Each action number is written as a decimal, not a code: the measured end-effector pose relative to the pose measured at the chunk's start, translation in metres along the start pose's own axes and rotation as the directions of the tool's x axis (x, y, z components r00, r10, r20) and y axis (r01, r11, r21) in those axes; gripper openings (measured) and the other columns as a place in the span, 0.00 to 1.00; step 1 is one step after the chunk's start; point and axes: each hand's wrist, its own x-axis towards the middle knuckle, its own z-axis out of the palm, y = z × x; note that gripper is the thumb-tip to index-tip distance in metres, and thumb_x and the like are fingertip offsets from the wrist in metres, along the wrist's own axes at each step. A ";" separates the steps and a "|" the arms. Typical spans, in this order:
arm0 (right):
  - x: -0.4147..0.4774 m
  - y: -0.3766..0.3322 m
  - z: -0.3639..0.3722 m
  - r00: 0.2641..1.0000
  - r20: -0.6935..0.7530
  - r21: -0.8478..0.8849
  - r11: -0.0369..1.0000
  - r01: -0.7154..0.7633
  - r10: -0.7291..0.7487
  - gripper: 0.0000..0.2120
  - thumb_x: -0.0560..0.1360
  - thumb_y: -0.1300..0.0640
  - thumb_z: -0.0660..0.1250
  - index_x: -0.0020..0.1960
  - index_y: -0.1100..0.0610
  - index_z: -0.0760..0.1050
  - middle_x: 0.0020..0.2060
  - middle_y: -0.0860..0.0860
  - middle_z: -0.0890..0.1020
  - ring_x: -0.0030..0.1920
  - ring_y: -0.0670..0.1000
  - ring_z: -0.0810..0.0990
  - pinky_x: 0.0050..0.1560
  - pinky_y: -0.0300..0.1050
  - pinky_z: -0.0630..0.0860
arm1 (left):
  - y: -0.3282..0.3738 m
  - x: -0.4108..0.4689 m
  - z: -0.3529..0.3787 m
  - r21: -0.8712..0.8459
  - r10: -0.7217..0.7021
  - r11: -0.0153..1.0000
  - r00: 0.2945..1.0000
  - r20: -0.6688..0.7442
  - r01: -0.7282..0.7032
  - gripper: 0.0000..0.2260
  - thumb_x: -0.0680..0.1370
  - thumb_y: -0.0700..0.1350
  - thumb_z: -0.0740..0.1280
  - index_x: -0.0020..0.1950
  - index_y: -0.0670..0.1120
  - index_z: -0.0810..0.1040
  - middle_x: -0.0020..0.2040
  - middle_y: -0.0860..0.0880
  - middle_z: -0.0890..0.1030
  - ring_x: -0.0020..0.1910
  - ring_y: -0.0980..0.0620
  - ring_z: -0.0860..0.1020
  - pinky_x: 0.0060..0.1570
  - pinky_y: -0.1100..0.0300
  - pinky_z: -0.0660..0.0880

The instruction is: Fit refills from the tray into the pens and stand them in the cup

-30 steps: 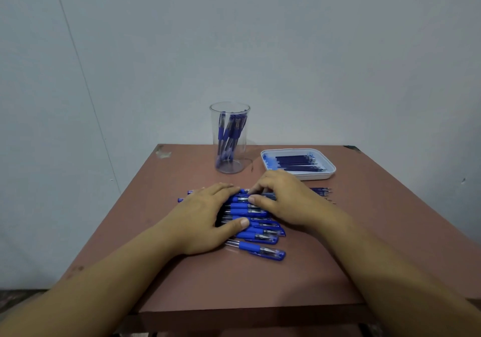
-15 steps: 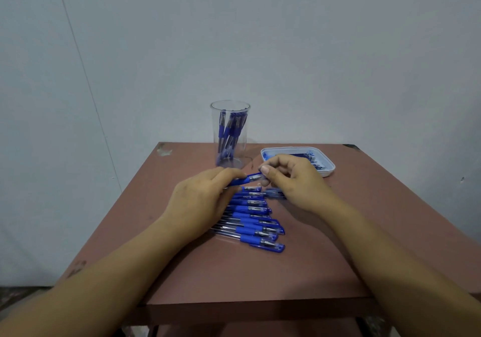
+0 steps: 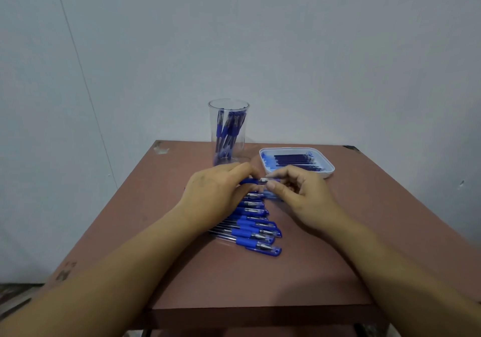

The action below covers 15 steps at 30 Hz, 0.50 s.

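Blue pen (image 3: 256, 181) light, stiff, slippery; left hand (image 3: 216, 193) pinches grip, right hand (image 3: 299, 193) pinches tip end.

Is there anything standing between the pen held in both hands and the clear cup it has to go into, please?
Nothing visible does. The pen is held between the left hand and right hand, just in front of the cup. The tray sits off to the right, and the cup's mouth is open.
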 end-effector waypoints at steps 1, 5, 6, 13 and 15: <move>0.000 0.000 0.000 1.000 0.003 -0.005 1.000 0.004 -0.004 0.06 0.76 0.58 0.70 0.47 0.46 0.79 0.36 0.45 0.81 0.37 0.43 0.77 0.41 0.38 0.75 | 0.000 -0.002 0.002 -0.024 -0.029 0.999 1.000 -0.012 0.029 0.06 0.77 0.52 0.68 0.51 0.53 0.80 0.42 0.56 0.83 0.37 0.56 0.80 0.32 0.66 0.68; 0.002 0.002 0.001 1.000 0.005 -0.046 0.999 0.011 -0.011 0.09 0.76 0.59 0.70 0.44 0.44 0.78 0.36 0.46 0.82 0.38 0.44 0.79 0.43 0.38 0.75 | 0.004 -0.008 0.002 -0.049 -0.127 0.991 0.992 0.006 0.127 0.07 0.76 0.49 0.71 0.53 0.54 0.82 0.42 0.55 0.84 0.39 0.52 0.81 0.36 0.64 0.68; 0.002 0.003 0.001 1.000 0.008 -0.061 0.998 0.015 -0.015 0.09 0.76 0.59 0.70 0.44 0.44 0.78 0.36 0.45 0.81 0.38 0.43 0.78 0.42 0.36 0.75 | 0.004 -0.008 0.001 -0.059 -0.162 0.985 0.986 0.033 0.163 0.07 0.77 0.49 0.70 0.54 0.55 0.82 0.43 0.55 0.84 0.40 0.52 0.81 0.37 0.63 0.68; -0.001 0.000 -0.001 0.999 0.026 -0.137 0.990 0.044 -0.041 0.12 0.76 0.61 0.69 0.44 0.43 0.77 0.36 0.39 0.81 0.39 0.39 0.78 0.41 0.31 0.73 | 0.000 -0.011 -0.005 -0.229 -0.282 0.910 0.919 0.274 0.347 0.07 0.79 0.51 0.66 0.56 0.60 0.80 0.42 0.57 0.84 0.42 0.56 0.80 0.45 0.52 0.78; -0.002 0.004 -0.012 0.999 -0.037 -0.151 0.988 0.022 -0.028 0.10 0.77 0.60 0.69 0.44 0.44 0.77 0.35 0.42 0.80 0.37 0.42 0.76 0.40 0.36 0.72 | -0.008 -0.012 -0.008 -0.248 -0.297 0.891 0.902 0.312 0.380 0.08 0.80 0.51 0.65 0.57 0.59 0.81 0.40 0.59 0.82 0.41 0.59 0.80 0.45 0.53 0.79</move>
